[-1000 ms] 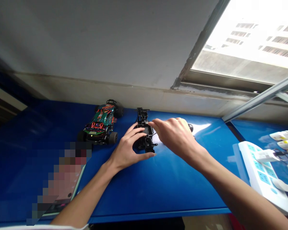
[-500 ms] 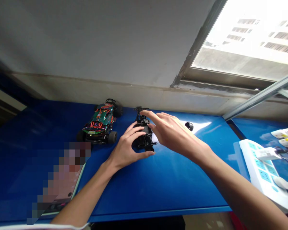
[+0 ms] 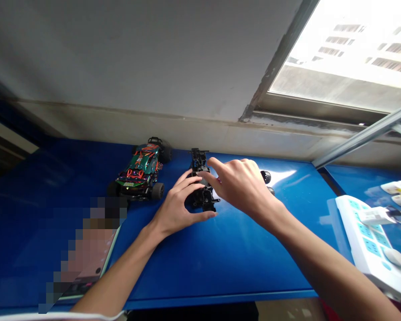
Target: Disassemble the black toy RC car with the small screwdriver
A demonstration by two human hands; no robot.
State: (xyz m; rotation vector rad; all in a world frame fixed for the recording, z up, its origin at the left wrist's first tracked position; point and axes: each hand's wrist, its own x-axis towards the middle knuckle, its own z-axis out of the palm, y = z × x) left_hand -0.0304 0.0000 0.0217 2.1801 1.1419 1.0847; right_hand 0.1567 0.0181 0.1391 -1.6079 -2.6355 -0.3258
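Note:
My left hand [image 3: 177, 207] curls around the left side of a black toy car chassis [image 3: 209, 198], fingers over its middle and thumb at its near end. The chassis lies lengthwise, pointing away from me, on the blue tabletop [image 3: 227, 263]. Over its right side my right hand [image 3: 239, 183] is bent, with the thumb by the middle of the chassis and the index finger curled near its far part. What the right fingers hold, if anything, is hidden. A green and orange toy car [image 3: 138, 167] with black wheels stands to the left.
Small black wheels [image 3: 266, 177] show beyond my right hand, partly covered by it. A pixelated tablet or phone [image 3: 87, 256] lies at the left front. On the right sits a white power strip [image 3: 364, 240] with plugs, near a metal post [image 3: 357, 133]. The wall [image 3: 137, 71] bounds the back.
My right hand has drawn back slightly to the right. Its index finger, earlier stretched over the far end of the chassis, is now bent. A second wheel shows beyond it.

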